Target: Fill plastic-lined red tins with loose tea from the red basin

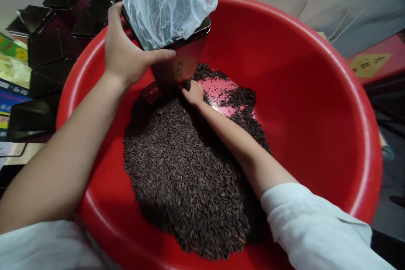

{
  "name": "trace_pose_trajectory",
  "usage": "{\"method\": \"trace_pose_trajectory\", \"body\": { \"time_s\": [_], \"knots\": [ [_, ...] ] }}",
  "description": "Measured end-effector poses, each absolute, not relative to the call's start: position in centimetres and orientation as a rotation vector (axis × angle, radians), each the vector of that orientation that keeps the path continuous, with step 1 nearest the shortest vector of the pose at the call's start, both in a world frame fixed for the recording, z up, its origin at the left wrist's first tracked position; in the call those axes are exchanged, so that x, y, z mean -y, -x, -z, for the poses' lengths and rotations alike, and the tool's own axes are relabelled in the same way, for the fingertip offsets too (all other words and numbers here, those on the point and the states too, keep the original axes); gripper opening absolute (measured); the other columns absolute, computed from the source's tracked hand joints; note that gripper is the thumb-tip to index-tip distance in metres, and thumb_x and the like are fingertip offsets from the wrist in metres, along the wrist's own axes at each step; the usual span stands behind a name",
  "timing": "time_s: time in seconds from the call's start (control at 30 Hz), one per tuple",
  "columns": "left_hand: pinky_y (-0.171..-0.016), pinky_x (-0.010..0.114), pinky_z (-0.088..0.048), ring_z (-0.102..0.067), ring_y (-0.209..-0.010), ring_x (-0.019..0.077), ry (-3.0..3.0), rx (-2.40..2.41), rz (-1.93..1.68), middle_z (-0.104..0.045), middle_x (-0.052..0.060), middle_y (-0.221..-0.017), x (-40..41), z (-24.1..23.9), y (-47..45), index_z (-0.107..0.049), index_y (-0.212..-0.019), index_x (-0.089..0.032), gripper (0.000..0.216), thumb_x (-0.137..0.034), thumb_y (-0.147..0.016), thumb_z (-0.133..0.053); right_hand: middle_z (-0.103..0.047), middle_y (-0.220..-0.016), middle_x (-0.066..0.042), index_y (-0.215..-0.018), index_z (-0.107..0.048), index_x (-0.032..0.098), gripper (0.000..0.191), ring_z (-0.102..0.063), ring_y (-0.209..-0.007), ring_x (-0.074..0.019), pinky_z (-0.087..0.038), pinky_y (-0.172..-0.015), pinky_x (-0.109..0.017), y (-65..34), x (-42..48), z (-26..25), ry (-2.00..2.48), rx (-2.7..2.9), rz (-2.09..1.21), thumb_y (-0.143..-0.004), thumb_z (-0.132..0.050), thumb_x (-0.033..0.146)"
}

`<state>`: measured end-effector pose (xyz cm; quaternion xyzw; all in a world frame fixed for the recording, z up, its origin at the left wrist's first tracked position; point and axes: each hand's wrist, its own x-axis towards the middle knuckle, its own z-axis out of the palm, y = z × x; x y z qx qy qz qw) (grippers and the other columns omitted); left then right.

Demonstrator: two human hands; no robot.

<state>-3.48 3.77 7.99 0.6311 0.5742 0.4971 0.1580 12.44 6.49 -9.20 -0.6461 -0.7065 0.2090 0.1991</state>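
The square tea tin [177,61], dark red with a black rim, stands tilted inside the red plastic basin [300,93], toward its far left wall, with its base by the heap of loose dark tea leaves [186,177] on the basin floor. The left grip [126,52] is clamped on the tin's upper edge, thumb across the lettered face; the right grip [193,92] is at the tin's lower end, its fingertips hidden, so I cannot tell whether it is closed on anything. The tin looks like thin, stiff metal, smooth enough to slip, its weight depending on contents that are out of sight; the firmest hold would be the rim plus a hand beneath the base. The crumpled clear liner bag [171,4] at its mouth looks feather-light and soft, and the leaves light and brittle. The tin's face bears a column of dark Chinese characters, too faint to read surely. Right of the basin, a red box [382,71] carries a yellow label [368,65] with dark characters, skewed and not safely legible; left of it, a colourful printed package [14,65] lies beside black-topped tins [46,48].
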Motion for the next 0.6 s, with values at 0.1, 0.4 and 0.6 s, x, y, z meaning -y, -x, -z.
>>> {"method": "trace_pose_trajectory", "body": {
  "time_s": [0.1,0.4,0.6],
  "knots": [
    [-0.101,0.040,-0.040,-0.046,-0.120,0.0268,-1.731,-1.790,-1.383,-0.052,0.006,-0.118,-3.9,-8.3,3.2,-0.036,-0.102,-0.022,0.096,-0.014,-0.023,-0.090,-0.061,-0.118,-0.012,-0.113,-0.056,0.013,0.062,-0.057,-0.111,-0.0248,-0.044,-0.097,-0.038,-11.4,-4.9,8.0,1.571,2.011,-0.886,-0.078,-0.052,0.063],
    [-0.104,0.035,-0.040,-0.050,-0.116,0.0220,-1.740,-1.846,-1.281,-0.053,0.006,-0.123,-2.9,-8.4,2.4,-0.038,-0.105,-0.021,0.091,-0.010,-0.030,-0.088,-0.066,-0.113,-0.009,-0.111,-0.060,0.012,0.062,-0.064,-0.101,-0.0212,-0.049,-0.095,-0.034,-16.1,1.4,3.3,1.208,2.390,-1.747,-0.062,-0.075,0.048],
    [-0.102,0.040,-0.043,-0.051,-0.115,0.0248,-1.866,-1.766,-1.223,-0.054,0.004,-0.121,-2.6,-8.0,2.5,-0.039,-0.105,-0.023,0.088,-0.012,-0.032,-0.087,-0.049,-0.135,-0.020,-0.131,-0.047,0.005,0.086,-0.051,-0.120,-0.0352,-0.038,-0.103,-0.048,-16.9,3.8,-0.1,1.176,3.020,-1.066,-0.071,-0.060,0.066]
  ]
}}
